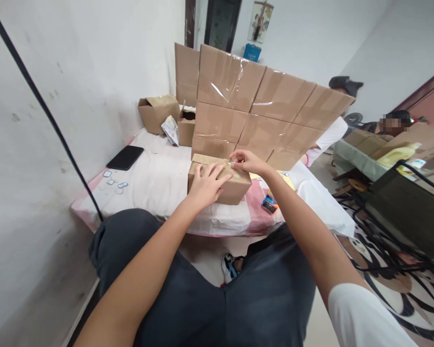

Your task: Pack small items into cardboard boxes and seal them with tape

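Observation:
A small closed cardboard box point(235, 189) sits on the low table point(155, 185) covered with a white and pink cloth, right in front of my knees. My left hand point(206, 182) lies flat on the box's top with fingers spread, pressing it down. My right hand point(245, 161) is at the box's far top edge, fingers pinched together on a strip of clear tape that runs along the lid.
A wall of stacked taped boxes point(260, 113) stands behind the small box. Open boxes point(158, 112) and a black tablet point(125, 157) lie at the left. A small blue and orange object point(270, 204) rests to the right. Another person point(392, 123) sits at far right. Cables cover the floor.

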Demonstrator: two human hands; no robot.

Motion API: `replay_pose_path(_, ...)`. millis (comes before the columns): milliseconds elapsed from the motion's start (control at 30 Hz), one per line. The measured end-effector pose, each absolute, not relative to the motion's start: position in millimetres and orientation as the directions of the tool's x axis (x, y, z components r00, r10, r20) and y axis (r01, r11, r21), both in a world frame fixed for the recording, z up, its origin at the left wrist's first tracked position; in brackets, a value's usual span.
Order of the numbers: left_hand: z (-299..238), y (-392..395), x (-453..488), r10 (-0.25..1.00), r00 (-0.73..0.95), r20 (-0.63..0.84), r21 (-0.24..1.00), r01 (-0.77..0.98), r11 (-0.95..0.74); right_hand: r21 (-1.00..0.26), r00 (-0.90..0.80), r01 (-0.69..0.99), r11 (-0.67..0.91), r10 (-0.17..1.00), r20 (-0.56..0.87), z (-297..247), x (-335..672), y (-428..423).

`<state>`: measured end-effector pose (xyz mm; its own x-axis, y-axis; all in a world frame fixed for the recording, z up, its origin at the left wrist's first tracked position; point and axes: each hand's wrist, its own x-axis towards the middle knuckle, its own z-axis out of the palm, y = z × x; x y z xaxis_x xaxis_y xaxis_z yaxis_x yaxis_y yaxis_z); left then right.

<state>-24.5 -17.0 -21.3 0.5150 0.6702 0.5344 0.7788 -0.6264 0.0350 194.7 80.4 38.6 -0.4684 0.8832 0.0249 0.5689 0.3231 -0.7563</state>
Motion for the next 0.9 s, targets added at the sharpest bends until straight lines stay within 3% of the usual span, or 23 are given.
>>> replay_pose_path(133, -22.5, -17.7, -20.1, 0.661, 0.522, 0.539, 0.068, 0.755, -0.652, -0.495, -0.326, 0.800, 0.340, 0.938, 0.119, 32.2, 194.3, 86.3)
replay_pose_path(200, -22.5, -19.5, -17.3, 0.659, 0.526, 0.537, 0.083, 0.744, -0.662, -0.346, -0.133, 0.913, 0.215, 0.960, 0.245, 30.9, 201.1, 92.2)
replay_pose_path(267, -22.9, -22.3, -14.3, 0.662, 0.526, 0.533, 0.093, 0.742, -0.664, -0.297, 0.036, 0.951, 0.087, 0.922, 0.385, 31.2, 217.5, 97.8)
replay_pose_path(400, -24.4, -27.8, -8.4, 0.669, 0.523, 0.529, 0.092, 0.748, -0.657, -0.462, 0.302, 0.886, -0.028, 0.791, 0.532, 28.6, 278.5, 95.4)
replay_pose_path(600, -26.0, -33.0, -3.9, 0.699, 0.516, 0.495, 0.074, 0.777, -0.626, -0.628, 0.578, 0.740, -0.241, 0.705, 0.410, 6.1, 369.2, 76.9)
replay_pose_path(800, -33.6, -47.3, -5.5, 0.696, 0.495, 0.521, 0.063, 0.790, -0.609, -0.608, 0.497, 0.775, -0.171, 0.760, 0.419, -4.2, 363.4, 100.1)
replay_pose_path(867, -40.2, -49.6, -4.2, 0.666, 0.485, 0.566, 0.079, 0.772, -0.630, -0.541, 0.383, 0.834, -0.108, 0.819, 0.427, -11.8, 336.3, 105.0)
replay_pose_path(900, -43.9, -50.1, -2.6, 0.647, 0.479, 0.593, 0.091, 0.759, -0.645, -0.424, 0.251, 0.904, -0.057, 0.873, 0.419, -17.2, 320.7, 105.8)
